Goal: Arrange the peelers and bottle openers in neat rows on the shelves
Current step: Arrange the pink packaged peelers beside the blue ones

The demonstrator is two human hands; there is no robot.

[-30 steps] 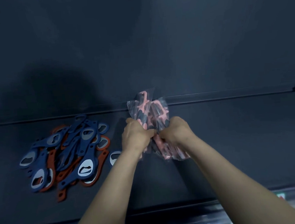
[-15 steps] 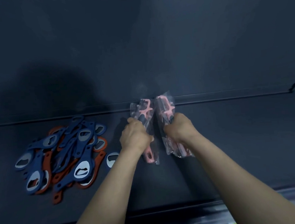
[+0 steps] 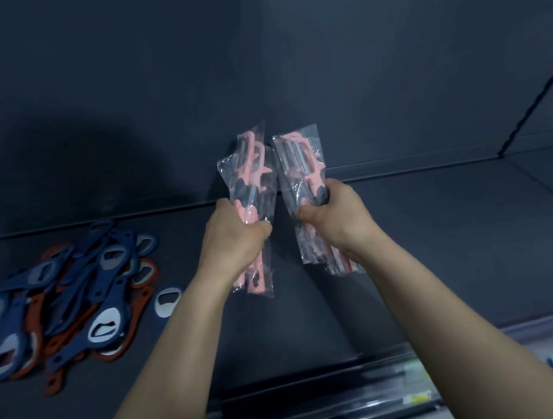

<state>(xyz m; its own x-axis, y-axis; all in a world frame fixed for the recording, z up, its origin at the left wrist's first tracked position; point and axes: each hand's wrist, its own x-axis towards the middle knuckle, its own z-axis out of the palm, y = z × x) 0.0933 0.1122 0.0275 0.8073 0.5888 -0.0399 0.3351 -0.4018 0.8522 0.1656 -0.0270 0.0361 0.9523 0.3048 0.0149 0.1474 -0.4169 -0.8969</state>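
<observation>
Two bagged pink-peeler bundles, upright, just apart: left grip (image 3: 234, 242) clasps the left bundle (image 3: 248, 168), right grip (image 3: 335, 214) the right bundle (image 3: 301, 161); bottle openers (image 3: 76, 291) heaped leftward, too tangled to count.

Shop, most likely. Dark display shelf (image 3: 454, 255) with back panel (image 3: 355, 54) behind grip. Front rail (image 3: 334, 414) below grip carries small blurred labels (image 3: 415, 398). Identical bottle openers (image 3: 77, 307) heaped left of grip; left hand (image 3: 234, 240), right hand (image 3: 335, 216) each hold peelers (image 3: 301, 164) in clear retail bags.

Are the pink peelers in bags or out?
In bags: shiny clear plastic wraps the peelers gripped by the left hand and right hand.
</observation>
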